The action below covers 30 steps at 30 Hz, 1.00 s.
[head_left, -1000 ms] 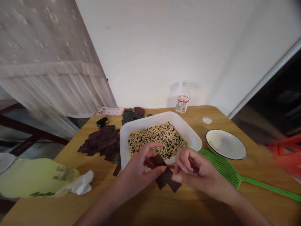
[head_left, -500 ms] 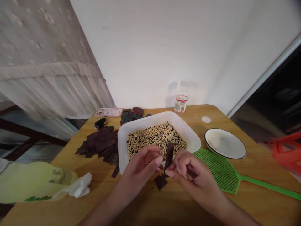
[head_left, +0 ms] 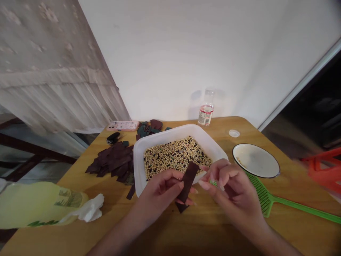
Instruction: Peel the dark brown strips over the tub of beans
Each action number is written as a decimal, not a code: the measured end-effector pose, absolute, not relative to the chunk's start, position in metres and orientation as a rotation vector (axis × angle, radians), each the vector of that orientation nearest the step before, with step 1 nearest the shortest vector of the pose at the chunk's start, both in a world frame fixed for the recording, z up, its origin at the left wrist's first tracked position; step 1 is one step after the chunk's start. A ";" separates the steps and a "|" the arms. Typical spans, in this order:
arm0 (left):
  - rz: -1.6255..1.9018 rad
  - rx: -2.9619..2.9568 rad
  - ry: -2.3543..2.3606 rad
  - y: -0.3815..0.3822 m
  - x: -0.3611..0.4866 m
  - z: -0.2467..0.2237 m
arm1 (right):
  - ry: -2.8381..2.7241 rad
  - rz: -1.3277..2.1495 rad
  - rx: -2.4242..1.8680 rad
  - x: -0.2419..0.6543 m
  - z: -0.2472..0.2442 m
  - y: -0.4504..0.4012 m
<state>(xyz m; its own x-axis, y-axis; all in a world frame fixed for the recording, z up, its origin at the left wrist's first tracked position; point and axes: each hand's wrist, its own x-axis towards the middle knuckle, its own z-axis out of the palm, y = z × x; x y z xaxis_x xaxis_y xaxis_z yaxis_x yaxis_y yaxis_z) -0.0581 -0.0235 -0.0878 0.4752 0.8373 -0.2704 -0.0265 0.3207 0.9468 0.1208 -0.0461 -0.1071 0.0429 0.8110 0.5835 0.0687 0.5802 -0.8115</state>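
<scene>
Grip, left hand [head_left: 160, 190]: clenched on a dark brown strip [head_left: 188, 179], held upright across the near rim of a white plastic tub [head_left: 138, 167] of mixed beans [head_left: 173, 156]. Grip, right hand [head_left: 229, 188]: curled just beside the strip, hold unclear. Wooden bench [head_left: 77, 174]: a heap of dark cut pieces [head_left: 114, 160] left of the tub, a green fly swatter [head_left: 262, 199] to the right.

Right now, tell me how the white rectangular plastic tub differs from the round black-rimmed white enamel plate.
The white plastic tub is rectangular, while the round white enamel plate is circular with a black rim. The tub is larger and deeper than the plate. The tub is full of pale and dark beans; the plate holds only a few crumbs. Both sit on the wooden table.
</scene>
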 end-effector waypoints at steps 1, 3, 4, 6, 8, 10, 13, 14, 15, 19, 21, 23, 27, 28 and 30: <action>0.668 1.127 0.892 -0.025 -0.058 -0.088 | -1.486 0.620 -0.804 0.121 -0.107 -0.046; 0.650 1.144 0.859 -0.027 -0.059 -0.088 | -1.620 0.495 -0.803 0.122 -0.108 -0.046; 0.650 1.132 0.849 -0.027 -0.059 -0.089 | -1.680 0.435 -0.803 0.122 -0.109 -0.047; 0.655 1.080 0.839 -0.029 -0.059 -0.089 | -1.766 0.342 -0.809 0.122 -0.110 -0.046; 0.650 1.031 0.831 -0.030 -0.058 -0.089 | -1.815 0.283 -0.815 0.122 -0.111 -0.046; 0.622 1.012 0.829 -0.030 -0.057 -0.088 | -1.846 0.254 -0.821 0.123 -0.111 -0.045; 0.573 1.015 0.821 -0.031 -0.056 -0.087 | -1.880 0.271 -0.844 0.123 -0.109 -0.045; 0.559 1.015 0.816 -0.031 -0.055 -0.087 | -1.883 0.281 -0.853 0.123 -0.109 -0.044; 0.546 1.013 0.807 -0.032 -0.055 -0.088 | -1.879 0.287 -0.860 0.123 -0.109 -0.044; 0.496 1.001 0.779 -0.033 -0.055 -0.089 | -1.833 0.244 -0.833 0.124 -0.111 -0.044; 0.507 0.988 0.789 -0.033 -0.055 -0.089 | -1.822 0.220 -0.802 0.124 -0.113 -0.044; 0.531 0.960 0.798 -0.031 -0.055 -0.090 | -1.835 0.223 -0.776 0.125 -0.115 -0.044; 0.559 0.924 0.764 -0.029 -0.057 -0.092 | -1.869 0.298 -0.814 0.127 -0.114 -0.042; 0.555 0.929 0.754 -0.028 -0.058 -0.092 | -1.868 0.308 -0.835 0.127 -0.114 -0.042; 0.530 0.948 0.739 -0.029 -0.058 -0.092 | -1.870 0.298 -0.860 0.128 -0.113 -0.042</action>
